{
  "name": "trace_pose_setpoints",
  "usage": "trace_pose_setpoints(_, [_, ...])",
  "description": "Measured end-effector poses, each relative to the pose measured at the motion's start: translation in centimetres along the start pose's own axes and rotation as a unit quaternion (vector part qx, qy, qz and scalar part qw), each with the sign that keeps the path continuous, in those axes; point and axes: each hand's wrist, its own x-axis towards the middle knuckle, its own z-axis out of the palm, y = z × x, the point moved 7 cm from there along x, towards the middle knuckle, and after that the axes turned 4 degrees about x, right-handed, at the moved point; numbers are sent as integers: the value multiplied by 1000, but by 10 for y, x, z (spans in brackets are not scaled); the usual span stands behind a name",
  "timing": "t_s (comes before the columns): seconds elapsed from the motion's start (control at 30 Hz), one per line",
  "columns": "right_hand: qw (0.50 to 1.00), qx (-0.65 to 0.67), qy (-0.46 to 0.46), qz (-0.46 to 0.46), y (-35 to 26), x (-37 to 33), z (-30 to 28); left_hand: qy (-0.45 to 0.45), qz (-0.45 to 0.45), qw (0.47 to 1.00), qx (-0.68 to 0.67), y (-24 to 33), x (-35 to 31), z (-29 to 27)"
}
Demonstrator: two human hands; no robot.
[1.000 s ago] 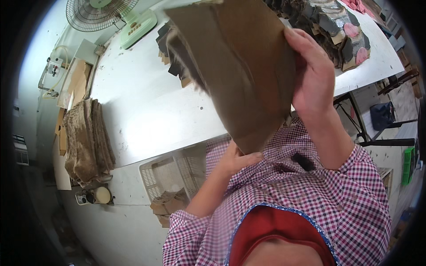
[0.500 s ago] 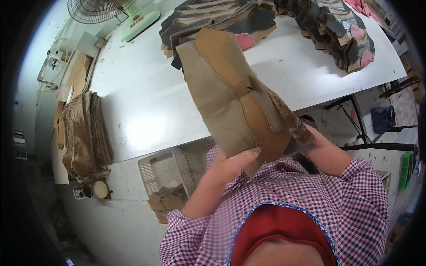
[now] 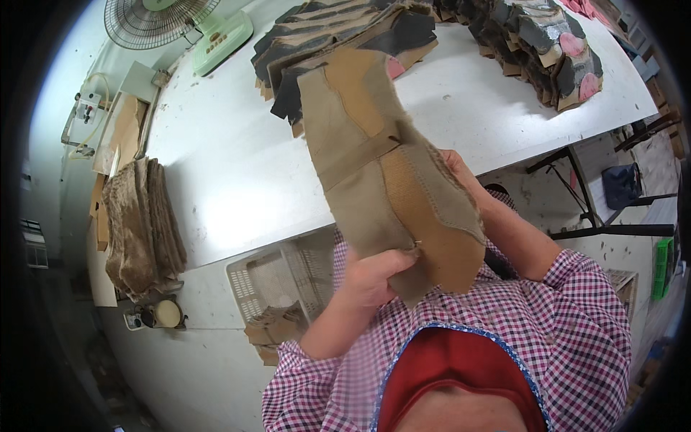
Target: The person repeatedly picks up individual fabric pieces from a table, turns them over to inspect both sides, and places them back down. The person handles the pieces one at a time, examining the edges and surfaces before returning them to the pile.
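A stitched boot upper [image 3: 360, 162], with beige cloth-like panels, a tan strip down its middle and a crosswise band, is held up over the table's near edge. My left hand [image 3: 376, 277] is closed on its lower left edge, thumb on the face and fingers mostly hidden beneath. On the right edge, my right hand [image 3: 453, 165] grips from behind, its fingers largely covered by the piece. Just past the upper's far end lies a pile of similar dark and tan pieces [image 3: 345, 25], partly overlapped by it.
White table [image 3: 230, 158]. On its left edge hangs a stack of brown furry pieces [image 3: 140, 223]; a green-based fan [image 3: 223, 43] stands behind. More stacked pieces with pink patches [image 3: 540, 57] lie at the far right. Below the near edge is a plastic crate [image 3: 248, 284] with pieces in it.
My right hand has shifted farther up the right edge. The upper's lower right part, earlier folded with fur showing, now lies flatter and faces up. My left hand keeps its hold.
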Motion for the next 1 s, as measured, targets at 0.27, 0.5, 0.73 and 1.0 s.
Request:
trace_pose_setpoints(0.27, [917,-322,122,-201,-71,2,-29,105,47,991,62,23,-4,-16])
trace_pose_setpoints(0.5, [766,-520,6,-377,-109,-85,56,95,83,988,85,22,1,-17])
trace_pose_setpoints(0.73, [847,-456,-68,-265,-100,-78,53,36,92,994,51,20,-3,-25])
trace_pose_setpoints(1.0, [857,-456,-60,-234,-95,-86,49,45,132,983,116,16,-1,-27])
